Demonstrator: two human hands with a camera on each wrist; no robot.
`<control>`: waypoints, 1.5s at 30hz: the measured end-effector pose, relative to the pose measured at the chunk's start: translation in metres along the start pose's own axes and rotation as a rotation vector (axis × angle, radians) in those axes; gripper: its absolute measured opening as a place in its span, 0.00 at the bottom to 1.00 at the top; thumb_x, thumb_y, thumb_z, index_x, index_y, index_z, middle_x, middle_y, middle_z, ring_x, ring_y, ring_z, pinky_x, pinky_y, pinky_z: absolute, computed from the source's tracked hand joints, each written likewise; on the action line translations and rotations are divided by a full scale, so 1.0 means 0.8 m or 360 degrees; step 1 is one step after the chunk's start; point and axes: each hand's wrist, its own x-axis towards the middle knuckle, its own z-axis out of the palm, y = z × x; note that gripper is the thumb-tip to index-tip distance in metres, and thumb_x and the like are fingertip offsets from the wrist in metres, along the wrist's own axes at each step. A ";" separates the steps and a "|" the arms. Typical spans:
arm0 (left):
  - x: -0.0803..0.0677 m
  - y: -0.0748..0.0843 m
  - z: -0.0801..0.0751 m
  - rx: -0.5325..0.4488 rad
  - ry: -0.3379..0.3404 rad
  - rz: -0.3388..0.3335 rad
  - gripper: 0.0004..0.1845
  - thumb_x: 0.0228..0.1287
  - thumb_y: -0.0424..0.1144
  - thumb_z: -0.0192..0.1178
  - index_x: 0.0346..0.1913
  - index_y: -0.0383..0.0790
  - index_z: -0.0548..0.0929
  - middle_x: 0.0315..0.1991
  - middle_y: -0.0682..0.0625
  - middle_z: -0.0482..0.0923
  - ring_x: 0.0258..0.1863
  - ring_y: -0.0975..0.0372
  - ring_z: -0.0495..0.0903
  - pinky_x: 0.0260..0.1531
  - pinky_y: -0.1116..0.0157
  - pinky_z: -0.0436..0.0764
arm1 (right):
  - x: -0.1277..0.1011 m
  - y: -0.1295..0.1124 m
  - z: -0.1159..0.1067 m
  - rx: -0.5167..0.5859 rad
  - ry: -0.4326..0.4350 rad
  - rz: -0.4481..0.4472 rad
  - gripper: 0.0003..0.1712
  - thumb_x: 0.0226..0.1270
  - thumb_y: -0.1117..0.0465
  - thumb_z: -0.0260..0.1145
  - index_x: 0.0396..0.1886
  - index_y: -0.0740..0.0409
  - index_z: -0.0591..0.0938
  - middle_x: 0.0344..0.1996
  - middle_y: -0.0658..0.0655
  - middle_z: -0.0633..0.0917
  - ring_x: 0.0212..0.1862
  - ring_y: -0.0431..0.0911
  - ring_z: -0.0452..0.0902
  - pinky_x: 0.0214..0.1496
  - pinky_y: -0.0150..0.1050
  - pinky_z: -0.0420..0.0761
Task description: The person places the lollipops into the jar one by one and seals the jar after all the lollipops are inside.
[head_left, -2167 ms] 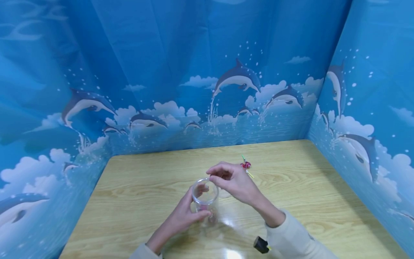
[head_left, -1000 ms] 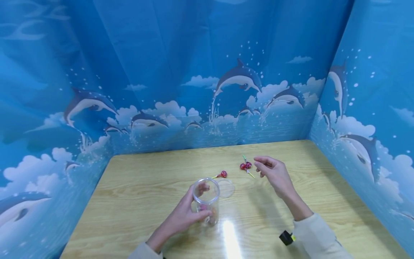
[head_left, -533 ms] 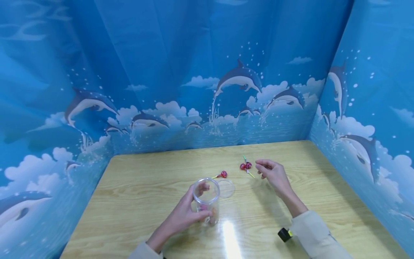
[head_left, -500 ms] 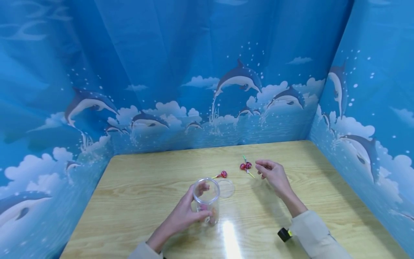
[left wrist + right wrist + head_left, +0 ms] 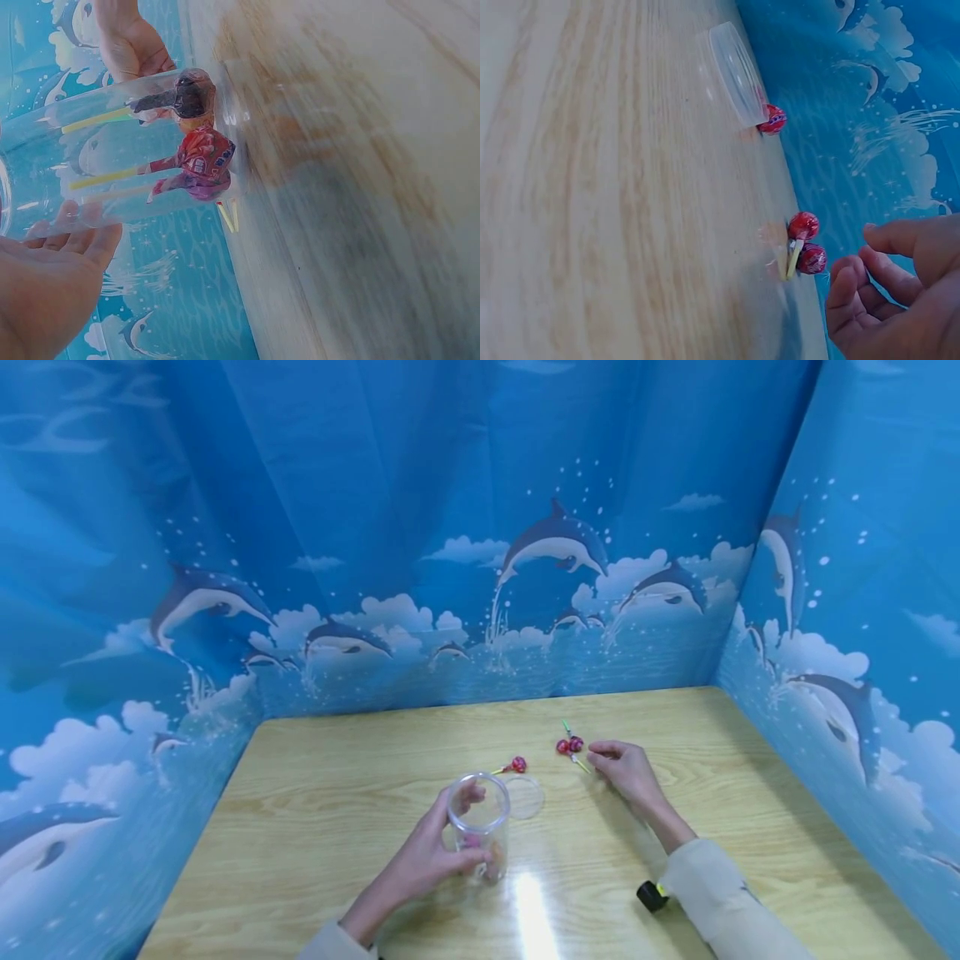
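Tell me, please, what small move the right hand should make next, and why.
Probably close the right hand on the pair of red lollipops just beyond its fingertips. That hand is open and holds nothing, while the left hand grips the clear jar, upright with its lid lying off on the table. Lollipops are already inside the jar.

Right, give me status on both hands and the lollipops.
Left hand grips jar. Right hand open beside two lollipops. Lid off. Nothing in the way.
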 end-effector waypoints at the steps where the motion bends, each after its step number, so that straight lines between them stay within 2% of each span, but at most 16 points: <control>1: 0.000 0.000 0.000 -0.0005 0.0001 0.0000 0.49 0.52 0.36 0.80 0.76 0.43 0.65 0.68 0.46 0.75 0.69 0.46 0.72 0.70 0.37 0.65 | 0.001 0.002 0.001 -0.0014 -0.0007 0.0006 0.20 0.72 0.67 0.68 0.58 0.75 0.81 0.39 0.62 0.87 0.31 0.45 0.79 0.27 0.31 0.80; 8: 0.001 -0.002 0.000 -0.0022 0.0010 0.0003 0.49 0.51 0.36 0.80 0.76 0.44 0.65 0.68 0.47 0.75 0.69 0.46 0.72 0.71 0.36 0.63 | 0.009 0.006 0.006 -0.0059 0.0008 0.0077 0.19 0.69 0.68 0.69 0.56 0.73 0.82 0.34 0.63 0.86 0.26 0.43 0.77 0.21 0.30 0.77; 13: 0.002 -0.003 0.000 -0.0027 0.0000 0.0023 0.49 0.52 0.36 0.80 0.76 0.44 0.65 0.68 0.46 0.75 0.69 0.46 0.72 0.71 0.37 0.63 | 0.012 0.009 0.013 -0.0188 -0.0002 0.0095 0.17 0.67 0.68 0.71 0.53 0.72 0.83 0.36 0.61 0.87 0.29 0.43 0.79 0.26 0.31 0.80; 19: 0.003 -0.004 0.000 -0.0032 -0.0015 0.0040 0.49 0.52 0.36 0.80 0.75 0.44 0.65 0.68 0.47 0.75 0.69 0.48 0.72 0.72 0.38 0.63 | 0.015 0.013 0.019 -0.0349 0.0014 0.0067 0.16 0.65 0.68 0.72 0.50 0.71 0.85 0.42 0.66 0.87 0.34 0.45 0.80 0.32 0.31 0.81; 22: 0.003 -0.004 0.000 -0.0038 -0.0018 0.0037 0.49 0.52 0.35 0.80 0.76 0.44 0.65 0.68 0.47 0.75 0.69 0.49 0.72 0.72 0.39 0.63 | 0.017 0.013 0.021 -0.0384 0.0026 0.0048 0.14 0.62 0.68 0.73 0.47 0.70 0.86 0.42 0.67 0.88 0.35 0.47 0.81 0.33 0.32 0.80; 25: 0.002 -0.003 0.000 -0.0045 -0.0021 0.0028 0.50 0.51 0.35 0.80 0.76 0.44 0.64 0.68 0.47 0.75 0.69 0.49 0.72 0.72 0.39 0.63 | 0.020 0.013 0.022 -0.0431 0.0035 0.0031 0.12 0.60 0.69 0.73 0.44 0.70 0.87 0.41 0.67 0.88 0.38 0.51 0.82 0.36 0.37 0.82; 28: 0.003 -0.003 0.001 -0.0049 -0.0021 0.0015 0.50 0.51 0.35 0.80 0.77 0.44 0.63 0.68 0.47 0.75 0.69 0.49 0.72 0.72 0.38 0.63 | 0.023 0.014 0.023 -0.0505 0.0055 0.0005 0.11 0.59 0.70 0.74 0.41 0.70 0.88 0.40 0.66 0.89 0.42 0.55 0.83 0.44 0.45 0.85; 32: 0.003 -0.003 0.002 -0.0044 -0.0016 0.0002 0.50 0.52 0.34 0.80 0.76 0.44 0.64 0.68 0.47 0.75 0.69 0.49 0.72 0.72 0.38 0.62 | 0.027 0.014 0.025 -0.0598 0.0072 -0.0021 0.09 0.57 0.69 0.75 0.37 0.69 0.89 0.37 0.65 0.89 0.43 0.57 0.84 0.52 0.53 0.83; 41: 0.005 -0.002 0.002 -0.0072 -0.0018 -0.0012 0.49 0.52 0.33 0.79 0.76 0.43 0.64 0.68 0.47 0.76 0.68 0.49 0.73 0.72 0.38 0.62 | 0.028 0.012 0.028 -0.0718 0.0070 -0.0016 0.05 0.58 0.68 0.75 0.34 0.66 0.90 0.35 0.64 0.90 0.40 0.55 0.84 0.49 0.52 0.84; 45: 0.006 -0.002 0.003 -0.0074 -0.0017 -0.0015 0.49 0.52 0.34 0.79 0.76 0.44 0.64 0.67 0.46 0.76 0.68 0.49 0.73 0.72 0.38 0.62 | 0.027 0.014 0.028 -0.0718 0.0067 -0.0021 0.04 0.59 0.67 0.75 0.33 0.65 0.90 0.34 0.62 0.90 0.36 0.52 0.83 0.41 0.45 0.83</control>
